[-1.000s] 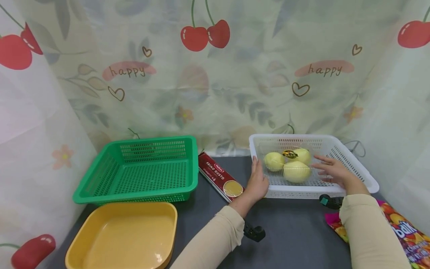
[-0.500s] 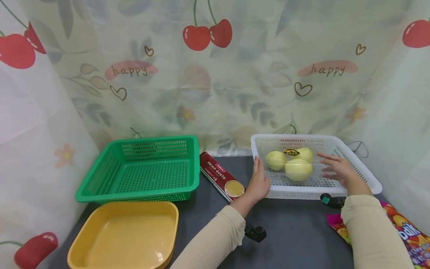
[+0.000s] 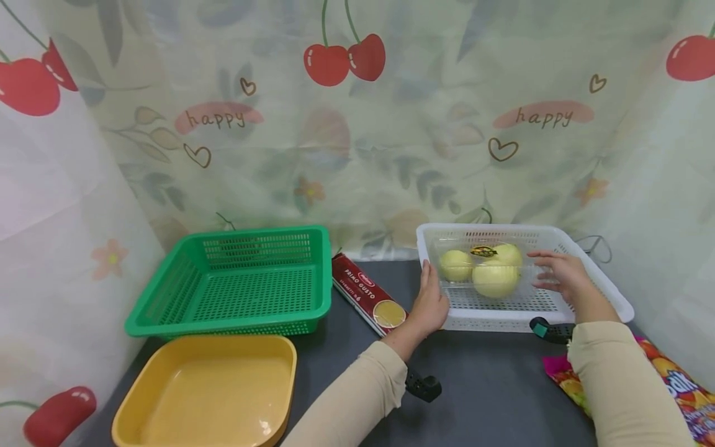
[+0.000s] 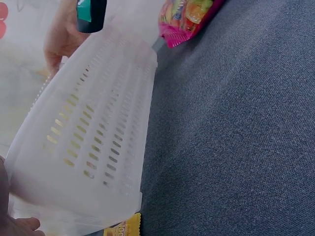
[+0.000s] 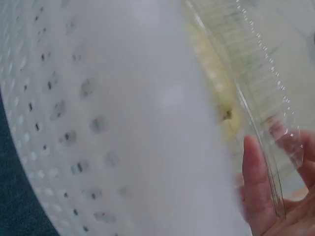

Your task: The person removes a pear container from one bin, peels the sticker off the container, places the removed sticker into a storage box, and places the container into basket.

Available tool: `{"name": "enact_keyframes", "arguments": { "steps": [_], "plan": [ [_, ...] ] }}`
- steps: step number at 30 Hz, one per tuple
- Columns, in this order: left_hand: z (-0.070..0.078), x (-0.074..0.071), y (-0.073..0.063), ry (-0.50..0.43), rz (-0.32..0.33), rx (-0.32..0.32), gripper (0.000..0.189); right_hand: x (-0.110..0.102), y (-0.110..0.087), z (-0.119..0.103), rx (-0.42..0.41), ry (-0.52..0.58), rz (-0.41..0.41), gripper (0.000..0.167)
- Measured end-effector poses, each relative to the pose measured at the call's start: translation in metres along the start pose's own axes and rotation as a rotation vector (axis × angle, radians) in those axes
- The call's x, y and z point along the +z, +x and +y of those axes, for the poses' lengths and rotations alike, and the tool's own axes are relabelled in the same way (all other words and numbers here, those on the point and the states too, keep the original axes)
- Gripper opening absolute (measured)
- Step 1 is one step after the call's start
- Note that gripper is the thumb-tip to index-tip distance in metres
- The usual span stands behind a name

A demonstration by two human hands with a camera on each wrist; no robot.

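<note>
In the head view a white perforated basket (image 3: 514,320) stands at the back right. Inside it, a clear plastic fruit box (image 3: 458,292) holds three pale yellow-green fruits (image 3: 496,277) and bears a black and yellow label; its front edge looks raised. My right hand (image 3: 566,279) pinches the box's right edge; the right wrist view shows the thumb (image 5: 258,182) on one side of the clear plastic and fingers on the other. My left hand (image 3: 431,305) grips the basket's front left corner. Part of that hand falls outside the left wrist view.
A green basket (image 3: 251,323) and a yellow tub (image 3: 203,397) stand at left. A red spaghetti box (image 3: 368,292) lies beside my left hand. A colourful candy bag (image 3: 681,388) is partly under my right forearm. A yellow packet (image 4: 125,225) shows by the white basket's corner.
The fruit box has tilted up a little at its front, with the fruits shifting slightly. My right hand has risen slightly with its edge. My left hand keeps its place on the basket.
</note>
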State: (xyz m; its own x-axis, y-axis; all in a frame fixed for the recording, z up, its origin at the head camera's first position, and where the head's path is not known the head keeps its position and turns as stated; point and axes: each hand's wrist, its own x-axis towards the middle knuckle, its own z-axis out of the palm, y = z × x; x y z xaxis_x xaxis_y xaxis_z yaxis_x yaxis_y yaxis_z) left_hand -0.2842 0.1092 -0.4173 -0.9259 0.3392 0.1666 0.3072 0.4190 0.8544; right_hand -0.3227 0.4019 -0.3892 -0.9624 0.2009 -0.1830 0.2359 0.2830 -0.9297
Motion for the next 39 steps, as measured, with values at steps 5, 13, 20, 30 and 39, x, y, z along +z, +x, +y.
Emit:
{"name": "enact_keyframes", "arguments": {
  "steps": [5,13,20,30,39],
  "plan": [
    [0.0,-0.001,-0.002,-0.019,-0.024,-0.006,0.064,0.005,-0.02,-0.02,-0.007,0.049,0.014,0.025],
    [-0.002,-0.001,-0.001,-0.023,-0.035,-0.011,0.065,0.005,-0.024,-0.02,-0.026,0.094,0.037,0.028],
    [-0.002,-0.004,-0.001,-0.022,-0.084,-0.023,0.067,0.005,-0.029,-0.015,-0.049,0.087,0.064,0.026],
    [-0.003,-0.006,-0.001,-0.043,-0.11,-0.03,0.07,0.005,-0.039,-0.012,-0.101,0.087,0.084,0.02],
    [-0.002,-0.007,0.0,-0.058,-0.096,-0.03,0.07,0.006,-0.051,-0.02,-0.12,0.085,0.112,0.02]
  ]
}}
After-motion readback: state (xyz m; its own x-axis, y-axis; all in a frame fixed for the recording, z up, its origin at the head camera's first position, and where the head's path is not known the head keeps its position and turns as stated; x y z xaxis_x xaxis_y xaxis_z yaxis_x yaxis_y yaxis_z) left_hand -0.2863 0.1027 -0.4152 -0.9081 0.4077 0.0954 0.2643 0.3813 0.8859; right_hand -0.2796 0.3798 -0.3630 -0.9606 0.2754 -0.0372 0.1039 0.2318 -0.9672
